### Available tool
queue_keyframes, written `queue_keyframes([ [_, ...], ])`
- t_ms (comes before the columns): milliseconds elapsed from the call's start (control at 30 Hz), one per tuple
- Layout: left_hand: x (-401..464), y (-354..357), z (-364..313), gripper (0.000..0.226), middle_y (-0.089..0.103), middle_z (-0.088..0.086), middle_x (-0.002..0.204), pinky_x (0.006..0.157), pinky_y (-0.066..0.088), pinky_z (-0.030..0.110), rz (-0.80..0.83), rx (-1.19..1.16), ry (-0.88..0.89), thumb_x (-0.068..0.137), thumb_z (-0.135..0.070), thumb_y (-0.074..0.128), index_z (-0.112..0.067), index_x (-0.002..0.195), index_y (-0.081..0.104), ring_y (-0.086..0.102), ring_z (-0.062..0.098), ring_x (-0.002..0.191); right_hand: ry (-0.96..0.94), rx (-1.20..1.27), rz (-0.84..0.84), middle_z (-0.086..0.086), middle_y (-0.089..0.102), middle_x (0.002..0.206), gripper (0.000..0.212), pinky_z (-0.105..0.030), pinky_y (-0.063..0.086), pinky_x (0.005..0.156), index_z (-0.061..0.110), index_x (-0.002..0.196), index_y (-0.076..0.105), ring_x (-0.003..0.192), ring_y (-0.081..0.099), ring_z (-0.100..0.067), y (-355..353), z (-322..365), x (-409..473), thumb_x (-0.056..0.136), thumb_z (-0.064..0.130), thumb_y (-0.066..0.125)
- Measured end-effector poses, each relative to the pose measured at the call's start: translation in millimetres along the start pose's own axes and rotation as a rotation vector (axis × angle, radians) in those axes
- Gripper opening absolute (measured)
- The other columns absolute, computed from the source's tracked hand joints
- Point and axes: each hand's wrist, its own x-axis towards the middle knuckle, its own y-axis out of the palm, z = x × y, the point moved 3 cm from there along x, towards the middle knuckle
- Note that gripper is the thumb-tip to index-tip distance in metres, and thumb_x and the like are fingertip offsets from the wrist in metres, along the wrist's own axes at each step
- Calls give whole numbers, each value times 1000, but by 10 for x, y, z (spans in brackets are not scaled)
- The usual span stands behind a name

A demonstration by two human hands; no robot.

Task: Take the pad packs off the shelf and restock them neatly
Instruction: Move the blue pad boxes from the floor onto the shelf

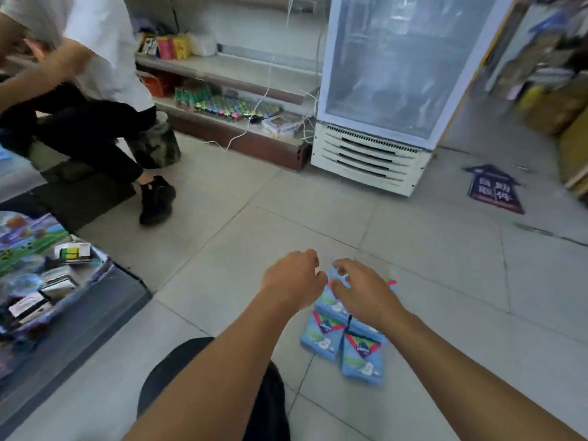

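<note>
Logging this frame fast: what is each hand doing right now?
Left hand: fingers loosely curled, holding nothing, above the floor.
Right hand: fingers loosely curled, empty, hovering over the blue pad packs.

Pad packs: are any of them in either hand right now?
No. The pad packs lie on the floor, and both the left hand and right hand hover above them with loosely curled, empty fingers.

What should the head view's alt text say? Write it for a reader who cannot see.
Two bare hands, left hand and right hand, reach with loosely curled fingers over blue pad packs lying on the tiled floor. A glass-door fridge and stocked shelves stand behind.
</note>
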Motion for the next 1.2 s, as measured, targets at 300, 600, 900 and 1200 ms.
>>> queue_keyframes([
  [300,395,2060,27,25,65,4,113,86,51,32,307,-314,-253,91,-32,49,-19,110,60,62,26,99,429,209,74,-2,58,126,39,-31,45,89,19,132,50,107,59,-19,972,-1733,-180,95,30,54],
  [600,570,3478,185,52,44,5,147,86,28,11,511,-454,-280,98,-13,49,-13,148,33,39,20,136,862,417,111,-10,53,135,52,-30,42,93,13,142,41,118,54,-25,2181,-2855,-296,94,26,56],
  [900,783,4302,367,71,50,-1,140,98,42,29,633,-677,-431,93,-12,55,-24,153,18,51,20,125,1048,594,37,-6,55,113,49,-31,45,81,14,133,41,98,56,-23,2626,-3164,-152,88,25,59],
  [1200,828,3949,167,48,58,6,122,98,49,38,621,-681,-417,87,-40,63,-19,128,52,60,24,110,1181,869,-238,-6,66,109,22,-30,46,69,17,116,50,85,65,-17,2251,-3052,-605,96,23,56],
])
